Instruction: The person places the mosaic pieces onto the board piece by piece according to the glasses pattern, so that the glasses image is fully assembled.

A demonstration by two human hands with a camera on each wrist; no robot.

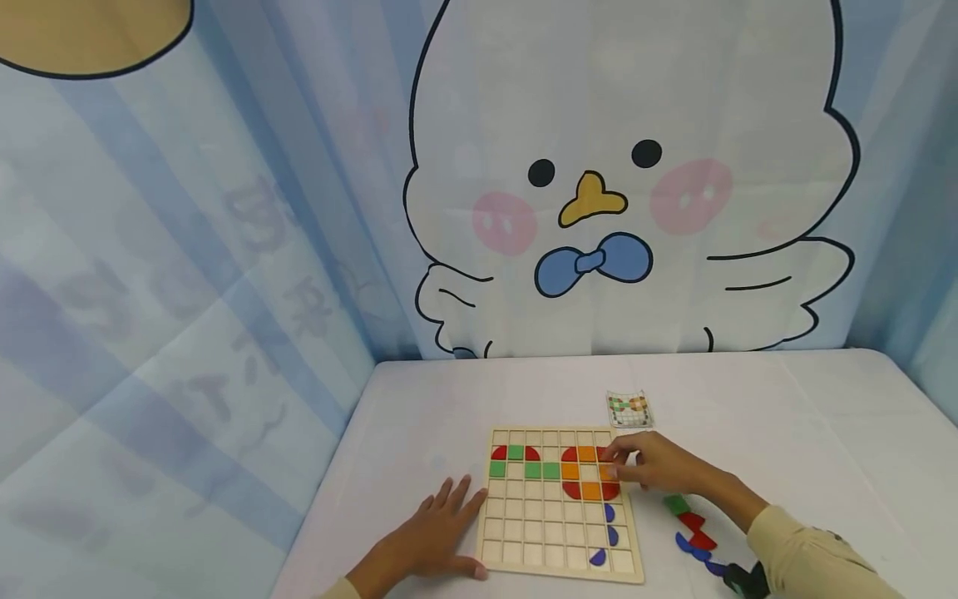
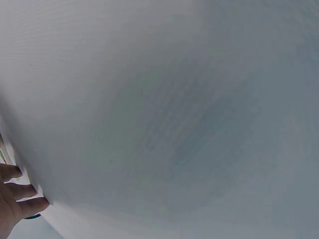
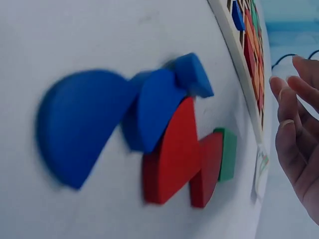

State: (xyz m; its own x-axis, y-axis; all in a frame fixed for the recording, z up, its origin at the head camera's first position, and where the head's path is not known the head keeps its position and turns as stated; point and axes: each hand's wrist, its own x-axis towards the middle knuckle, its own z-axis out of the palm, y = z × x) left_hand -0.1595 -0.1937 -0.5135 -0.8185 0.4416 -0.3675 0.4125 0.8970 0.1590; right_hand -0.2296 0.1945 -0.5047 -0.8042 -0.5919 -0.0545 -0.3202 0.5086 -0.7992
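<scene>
A wooden grid board (image 1: 524, 532) lies on the table, with red quarter-round, green square and orange square pieces in its upper cells. Several blue pieces (image 1: 613, 536) sit at its lower right. My left hand (image 1: 437, 532) lies spread beside the board's left edge, fingertips at the rim; the left wrist view shows only some fingers (image 2: 32, 205). At the upper right, my right hand (image 1: 659, 462) touches a red piece (image 1: 601, 453) and an orange square (image 1: 605, 472) with loosely bent fingers. In the right wrist view, no piece shows between those fingers (image 3: 286, 132).
Right of the board lie loose pieces: a green block (image 3: 228, 154), red blocks (image 3: 174, 154) and blue blocks (image 3: 82, 119). A small pattern card (image 1: 629, 409) lies behind the board's upper right corner. A dark object (image 1: 748, 580) is near the right sleeve. Printed curtains (image 1: 337, 166) enclose the table.
</scene>
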